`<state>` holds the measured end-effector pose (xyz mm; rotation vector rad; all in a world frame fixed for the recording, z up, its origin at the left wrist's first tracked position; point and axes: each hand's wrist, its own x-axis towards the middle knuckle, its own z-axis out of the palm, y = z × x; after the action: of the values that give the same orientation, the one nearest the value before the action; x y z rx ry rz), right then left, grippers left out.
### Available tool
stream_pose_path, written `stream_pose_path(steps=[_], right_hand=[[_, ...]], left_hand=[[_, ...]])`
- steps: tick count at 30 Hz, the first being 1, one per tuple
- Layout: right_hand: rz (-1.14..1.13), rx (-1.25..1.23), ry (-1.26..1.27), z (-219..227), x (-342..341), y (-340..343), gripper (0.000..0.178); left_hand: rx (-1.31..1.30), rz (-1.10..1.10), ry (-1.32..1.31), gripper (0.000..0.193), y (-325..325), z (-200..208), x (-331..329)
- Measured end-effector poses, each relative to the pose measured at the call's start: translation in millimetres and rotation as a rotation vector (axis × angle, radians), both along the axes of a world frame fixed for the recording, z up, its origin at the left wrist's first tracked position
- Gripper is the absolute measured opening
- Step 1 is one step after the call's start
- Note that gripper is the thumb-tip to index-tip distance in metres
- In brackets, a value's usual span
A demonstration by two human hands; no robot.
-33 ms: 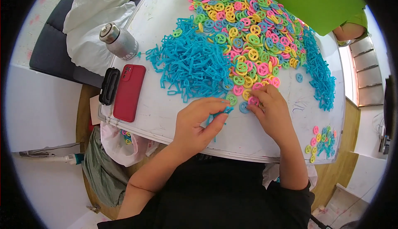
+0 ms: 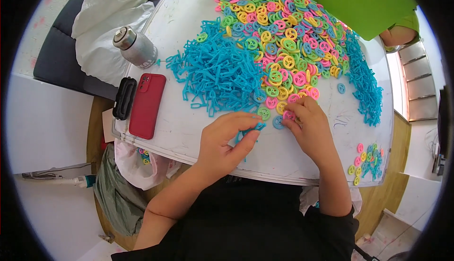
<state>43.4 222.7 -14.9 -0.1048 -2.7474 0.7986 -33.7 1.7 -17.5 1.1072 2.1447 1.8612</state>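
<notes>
My left hand [image 2: 220,140] is closed on several small blue plastic clips [image 2: 254,129], held between thumb and fingers above the near part of the white table. To its right, my right hand [image 2: 310,127] pinches a pink spoked plastic wheel [image 2: 288,115] with thumb and fingertips. A light blue wheel [image 2: 278,122] lies between the hands, partly beside the pink one. Just beyond are a green wheel [image 2: 264,114] and a yellow wheel [image 2: 281,108]. Farther off spread a heap of blue clips [image 2: 220,72] and a large heap of coloured wheels [image 2: 288,46].
At the left edge of the white table [image 2: 189,135] lie a red phone [image 2: 147,106], a black case [image 2: 125,98] and a steel bottle [image 2: 135,47]. More blue clips [image 2: 365,83] line the right side. A small mixed pile [image 2: 371,164] sits near the right corner.
</notes>
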Motion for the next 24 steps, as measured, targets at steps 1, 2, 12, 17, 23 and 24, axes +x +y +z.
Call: stream_pose_path(steps=[1, 2, 12, 17, 23, 24], right_hand=[[-0.001, -0.001, 0.000, 1, 1, 1, 0.030], [0.005, 0.011, -0.013, 2, 3, 3, 0.028], [0.089, -1.276, -0.200, 25, 28, -27, 0.012], [-0.032, -1.432, -0.053, 12, 28, -44, 0.015], [-0.144, -1.476, -0.024, 10, 29, -56, 0.014], [-0.173, -1.512, 0.030, 7, 30, -61, 0.014]], left_hand=[[-0.001, -0.001, 0.000, 0.022, 0, 1, 1], [-0.018, -0.010, -0.021, 0.022, 0, 2, 3], [-0.047, -0.054, -0.091, 0.025, 2, -2, 12], [-0.019, -0.036, -0.037, 0.027, 7, -2, 20], [-0.024, 0.068, 0.051, 0.029, 10, -6, 31], [-0.003, 0.115, 0.081, 0.029, 12, -7, 33]])
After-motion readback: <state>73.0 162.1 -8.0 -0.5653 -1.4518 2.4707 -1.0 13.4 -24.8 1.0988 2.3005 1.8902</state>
